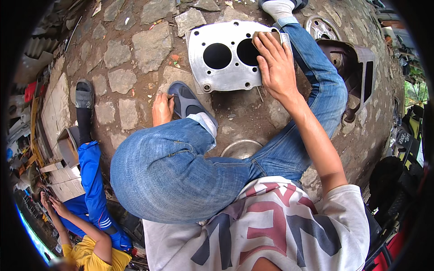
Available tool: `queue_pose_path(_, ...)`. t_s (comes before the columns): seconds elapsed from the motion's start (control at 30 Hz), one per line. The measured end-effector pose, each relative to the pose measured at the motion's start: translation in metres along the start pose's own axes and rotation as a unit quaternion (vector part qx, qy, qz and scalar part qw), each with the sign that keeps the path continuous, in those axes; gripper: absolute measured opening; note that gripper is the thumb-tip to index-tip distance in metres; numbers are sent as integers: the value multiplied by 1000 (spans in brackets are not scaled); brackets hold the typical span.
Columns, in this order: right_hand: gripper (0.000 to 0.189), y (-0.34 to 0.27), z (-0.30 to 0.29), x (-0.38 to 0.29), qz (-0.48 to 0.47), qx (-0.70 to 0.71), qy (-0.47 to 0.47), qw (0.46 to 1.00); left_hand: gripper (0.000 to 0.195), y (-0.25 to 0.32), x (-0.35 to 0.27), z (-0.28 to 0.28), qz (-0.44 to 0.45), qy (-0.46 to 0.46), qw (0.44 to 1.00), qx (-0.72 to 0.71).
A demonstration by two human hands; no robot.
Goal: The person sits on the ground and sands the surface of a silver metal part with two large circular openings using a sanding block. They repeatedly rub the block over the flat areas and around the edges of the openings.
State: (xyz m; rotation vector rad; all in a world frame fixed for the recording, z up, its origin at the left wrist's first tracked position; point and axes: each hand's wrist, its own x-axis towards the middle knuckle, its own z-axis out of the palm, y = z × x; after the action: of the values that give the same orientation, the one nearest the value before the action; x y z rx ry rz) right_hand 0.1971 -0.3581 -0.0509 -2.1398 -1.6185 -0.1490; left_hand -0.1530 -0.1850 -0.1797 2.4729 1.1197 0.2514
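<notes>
My right hand point(276, 62) lies with fingers spread over a brown sheet or block, perhaps abrasive paper point(275, 35), pressed on the right part of a flat metal engine part point(220, 36). That part has two large round bores and several small holes around them. The sheet overlaps the edge of the right bore. By the toe of my sandal point(184, 98), my left hand point(162, 109) is low near the stone ground, its fingers curled; whether it holds a small thing cannot be told.
Uneven paving stones point(152, 47) surround the part. On the right lie a rusty metal housing point(362, 57) and a round metal plate point(320, 25). A metal bowl or disc point(241, 148) is beneath my legs. Another person in blue trousers point(91, 176) sits at the left.
</notes>
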Motion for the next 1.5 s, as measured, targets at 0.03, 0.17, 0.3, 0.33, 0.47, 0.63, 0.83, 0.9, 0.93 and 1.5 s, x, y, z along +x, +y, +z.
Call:
queue_pose_path(0.03,46,0,0,0,0,-2,1,1000,17,1,4,-4,-2,2,999,40)
queue_pose_path(0.17,45,1,2,-2,2,2,8,1000,19,7,27,-8,-60,12,993,98)
queue_pose_path(0.3,45,0,3,1,-8,7,14,1000,22,15,32,9,-200,58,977,55)
queue_pose_path(0.33,45,0,3,0,-9,7,15,1000,22,15,31,12,-232,66,970,26)
queue_pose_path(0.47,45,0,3,-2,4,1,13,1000,22,19,20,8,-209,22,973,-95)
queue_pose_path(0.63,45,1,1,-2,2,14,3,1000,27,15,34,-12,-113,-126,985,-47)
queue_pose_path(0.83,49,-10,-15,-28,-31,21,-68,997,35,32,99,-68,-36,-177,983,42)
queue_pose_path(0.9,51,-8,-20,-39,-57,24,-102,993,37,40,116,-109,24,-189,982,-4)
queue_pose_path(0.93,53,3,-18,-45,-31,32,-70,997,37,52,124,-130,31,-193,981,-24)
queue_pose_path(1.5,52,-24,2,-45,97,-37,6,995,57,211,182,-136,406,-134,876,224)
